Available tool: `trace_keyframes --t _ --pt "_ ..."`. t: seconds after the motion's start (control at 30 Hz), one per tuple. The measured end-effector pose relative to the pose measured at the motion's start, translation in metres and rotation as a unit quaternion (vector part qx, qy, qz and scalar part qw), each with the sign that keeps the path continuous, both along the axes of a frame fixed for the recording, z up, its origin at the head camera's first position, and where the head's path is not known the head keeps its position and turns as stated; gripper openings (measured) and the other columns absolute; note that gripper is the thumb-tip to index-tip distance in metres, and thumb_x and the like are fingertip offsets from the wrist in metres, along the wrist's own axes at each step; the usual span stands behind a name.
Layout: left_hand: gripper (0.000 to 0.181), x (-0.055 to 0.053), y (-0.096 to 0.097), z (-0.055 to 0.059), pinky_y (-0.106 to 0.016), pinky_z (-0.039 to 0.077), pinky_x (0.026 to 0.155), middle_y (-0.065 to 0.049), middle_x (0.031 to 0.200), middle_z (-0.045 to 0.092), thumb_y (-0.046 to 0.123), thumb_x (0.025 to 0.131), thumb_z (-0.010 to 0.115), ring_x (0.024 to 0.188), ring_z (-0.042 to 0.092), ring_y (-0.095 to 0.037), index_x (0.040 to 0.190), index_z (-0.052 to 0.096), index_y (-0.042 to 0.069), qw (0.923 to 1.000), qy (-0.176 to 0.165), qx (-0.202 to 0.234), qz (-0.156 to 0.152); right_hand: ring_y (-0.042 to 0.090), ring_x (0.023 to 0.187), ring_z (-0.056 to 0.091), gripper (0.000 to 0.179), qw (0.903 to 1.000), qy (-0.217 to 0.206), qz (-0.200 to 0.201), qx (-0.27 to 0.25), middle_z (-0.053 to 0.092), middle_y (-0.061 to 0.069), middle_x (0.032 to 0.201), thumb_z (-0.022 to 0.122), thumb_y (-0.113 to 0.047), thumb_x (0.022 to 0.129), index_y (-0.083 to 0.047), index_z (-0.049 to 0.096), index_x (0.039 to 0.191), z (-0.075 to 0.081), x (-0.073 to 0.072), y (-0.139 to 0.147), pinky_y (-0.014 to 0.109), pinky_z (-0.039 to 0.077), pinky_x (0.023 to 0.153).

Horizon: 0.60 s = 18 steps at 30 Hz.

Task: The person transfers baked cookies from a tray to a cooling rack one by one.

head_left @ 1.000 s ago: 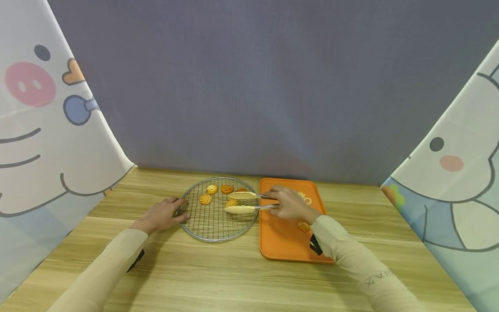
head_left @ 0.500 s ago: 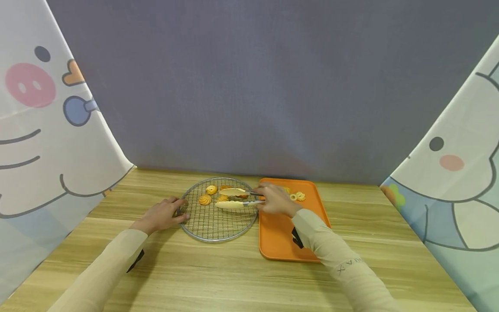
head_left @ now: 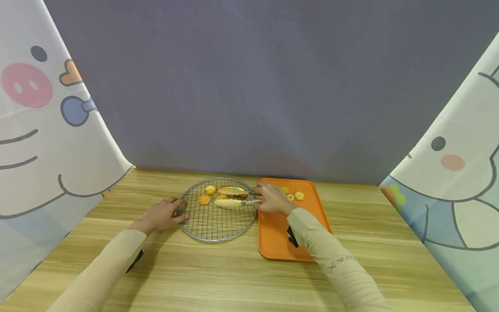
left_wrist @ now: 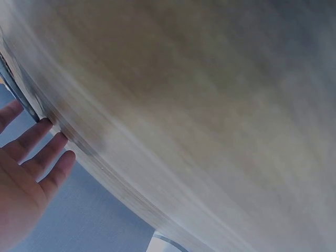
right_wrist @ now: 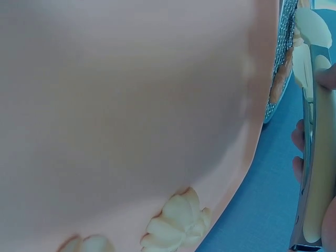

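Note:
My left hand (head_left: 161,214) rests at the left rim of a round wire cooling rack (head_left: 212,229), its fingers fairly straight and their tips at the metal edge. Tongs with cream tips (head_left: 229,203) are gripped in my right hand (head_left: 273,198), reaching from the right over the back half of the rack. A golden cookie (head_left: 222,196) shows between the two spread tong tips. Left of it lie a swirl cookie (head_left: 204,199) and a round cookie (head_left: 210,190). Browner cookies behind the tongs are partly hidden. In the right wrist view, fingers wrap the tongs' handle (right_wrist: 318,163).
An orange tray (head_left: 273,242) stands right beside the rack, under my right forearm. At its back are a flower-shaped cookie (head_left: 285,190), a small ring cookie (head_left: 290,197) and a round cookie (head_left: 299,196). A grey panel (head_left: 249,86) rises behind the wooden table (head_left: 187,277).
My right hand has moved left with the tongs, farther over the rack, and the gap between the tips has narrowed. The left hand has stayed at the rim.

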<state>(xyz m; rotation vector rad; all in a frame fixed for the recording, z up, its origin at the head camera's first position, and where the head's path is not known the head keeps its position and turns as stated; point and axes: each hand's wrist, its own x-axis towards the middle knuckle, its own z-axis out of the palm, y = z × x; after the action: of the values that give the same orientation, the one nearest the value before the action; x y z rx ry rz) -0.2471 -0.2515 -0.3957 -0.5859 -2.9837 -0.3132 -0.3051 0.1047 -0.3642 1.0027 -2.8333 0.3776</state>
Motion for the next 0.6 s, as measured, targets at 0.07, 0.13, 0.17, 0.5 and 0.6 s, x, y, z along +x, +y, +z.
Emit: trace_keyframes --t 0.07,0.13,0.17,0.5,0.6 --pt "0.057 0.0003 0.0004 0.0000 -0.060 0.045 0.080 -0.025 0.123 0.051 0.046 0.086 0.057 0.106 0.052 -0.047 0.127 0.051 0.007 1.0000 0.000 -0.001 -0.001 0.013 0.071 0.056 0.048 1.0000 0.001 0.002 0.002 0.055 0.015 0.126 0.065 -0.024 0.079 -0.009 0.058 0.124 -0.0006 -0.0005 -0.0008 0.023 0.037 0.048" --pt "0.057 0.0006 0.0006 0.0002 -0.060 0.045 0.080 -0.025 0.124 0.051 0.046 0.086 0.057 0.106 0.052 -0.047 0.127 0.051 0.007 1.0000 0.000 -0.002 0.000 0.011 0.067 0.053 0.047 1.0000 0.001 0.003 0.005 0.055 0.014 0.126 0.064 -0.024 0.080 -0.009 0.058 0.124 -0.0015 -0.0010 -0.0014 0.022 0.035 0.046" --pt "0.057 0.0007 0.0006 0.0003 -0.060 0.045 0.080 -0.025 0.124 0.051 0.047 0.086 0.057 0.106 0.052 -0.047 0.127 0.051 0.007 1.0000 0.001 -0.002 0.000 0.010 0.066 0.053 0.047 1.0000 0.002 0.004 0.006 0.055 0.014 0.125 0.064 -0.024 0.080 -0.009 0.058 0.124 -0.0019 -0.0012 -0.0017 0.021 0.035 0.046" --pt "0.057 0.0017 0.0009 0.0013 -0.059 0.046 0.078 -0.025 0.122 0.053 0.047 0.085 0.058 0.104 0.053 -0.046 0.126 0.052 0.007 1.0000 0.007 -0.004 -0.002 0.027 0.097 0.061 0.049 0.9999 -0.011 0.000 0.003 0.050 0.019 0.131 0.064 -0.024 0.080 -0.009 0.057 0.126 -0.0040 -0.0003 -0.0029 0.028 0.044 0.056" --pt "0.057 0.0021 0.0010 0.0018 -0.059 0.046 0.078 -0.025 0.122 0.052 0.046 0.085 0.058 0.104 0.053 -0.046 0.126 0.052 0.007 1.0000 0.006 -0.005 -0.002 0.027 0.099 0.060 0.049 0.9999 -0.011 0.002 0.004 0.050 0.019 0.131 0.063 -0.023 0.080 -0.008 0.056 0.126 -0.0034 0.0000 -0.0029 0.029 0.045 0.058"
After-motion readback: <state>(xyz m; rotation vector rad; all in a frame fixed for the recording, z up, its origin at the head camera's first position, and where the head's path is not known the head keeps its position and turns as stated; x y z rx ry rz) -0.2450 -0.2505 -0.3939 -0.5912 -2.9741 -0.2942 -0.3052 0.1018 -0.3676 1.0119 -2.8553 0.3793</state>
